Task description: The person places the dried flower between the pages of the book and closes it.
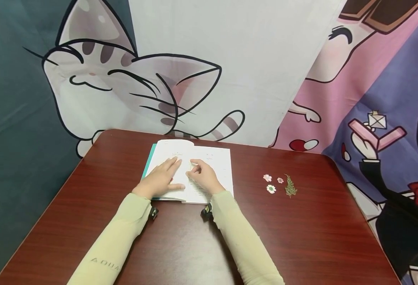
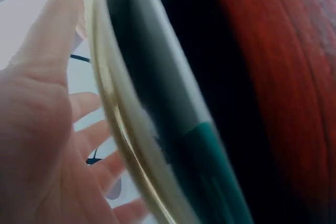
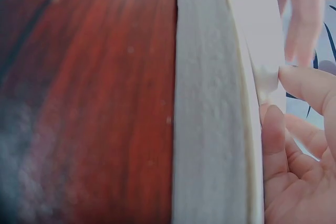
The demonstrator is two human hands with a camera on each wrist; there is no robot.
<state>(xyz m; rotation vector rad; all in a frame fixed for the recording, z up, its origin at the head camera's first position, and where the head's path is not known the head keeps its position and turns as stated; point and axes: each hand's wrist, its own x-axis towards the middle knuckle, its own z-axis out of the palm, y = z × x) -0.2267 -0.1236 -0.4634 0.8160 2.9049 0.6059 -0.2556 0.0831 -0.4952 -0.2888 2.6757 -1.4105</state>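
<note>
An open book (image 1: 214,166) with white printed pages and a teal cover lies near the table's far edge. My left hand (image 1: 160,179) rests flat on its left page, fingers extended and thumb reaching toward the fold. Over the right page, close to the fold, my right hand (image 1: 204,176) has thumb and index finger curled toward each other. Between those fingertips is a small pale, slightly yellowish flat piece (image 3: 269,83), blurred in the right wrist view; its exact kind cannot be told. The left wrist view shows the book's teal cover (image 2: 210,174) beside the left palm.
To the right on the dark red wooden table (image 1: 312,237) lie a white pressed flower (image 1: 271,189), a pink pressed flower (image 1: 267,178), a smaller pink one (image 1: 280,180) and a green fern-like leaf (image 1: 290,187). A cartoon-printed cloth (image 1: 258,59) hangs behind the table.
</note>
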